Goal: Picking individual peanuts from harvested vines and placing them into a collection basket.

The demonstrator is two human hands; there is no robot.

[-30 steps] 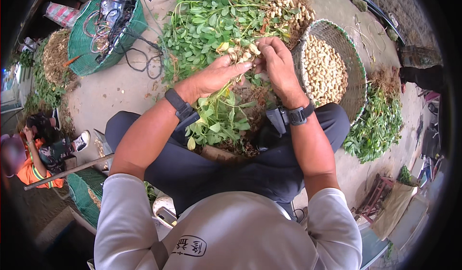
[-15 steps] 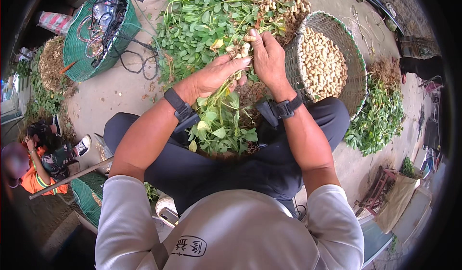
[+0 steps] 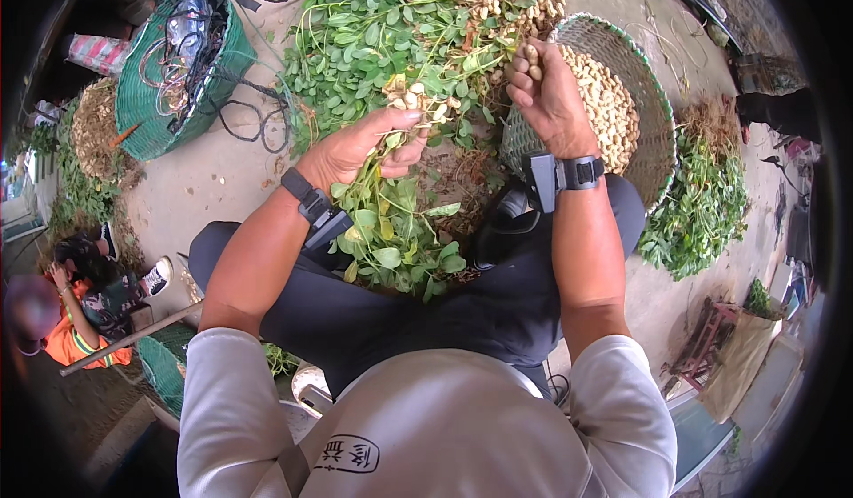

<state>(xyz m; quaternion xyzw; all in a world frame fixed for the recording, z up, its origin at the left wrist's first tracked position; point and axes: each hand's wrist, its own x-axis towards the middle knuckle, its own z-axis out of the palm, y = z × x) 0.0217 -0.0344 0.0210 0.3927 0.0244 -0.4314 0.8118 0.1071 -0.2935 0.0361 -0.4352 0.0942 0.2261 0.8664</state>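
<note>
Closed round the stems of a peanut plant [image 3: 391, 223], my left hand [image 3: 360, 147] holds it in front of my lap. Several pods [image 3: 416, 98] cluster at its root end, just beyond my fingers, and the leaves hang down toward me. My right hand [image 3: 553, 98] is up at the near left rim of a woven basket [image 3: 653, 98], fingers curled on a few picked peanuts [image 3: 533, 58]. Loose peanuts [image 3: 609, 107] fill much of that basket. Each wrist wears a dark strap with a small black box.
A heap of leafy peanut plants [image 3: 373, 45] with pods lies straight ahead. Another pile of plants [image 3: 702, 200] is right of the basket. At left stands a green basket [image 3: 147, 125] of cords and wires. A person in an orange vest [image 3: 75, 320] sits at far left, near a pole [image 3: 133, 338].
My right hand has parted from the plant and moved right to the basket's rim, with peanuts in its fingers. My left hand has shifted slightly left, still holding the plant.
</note>
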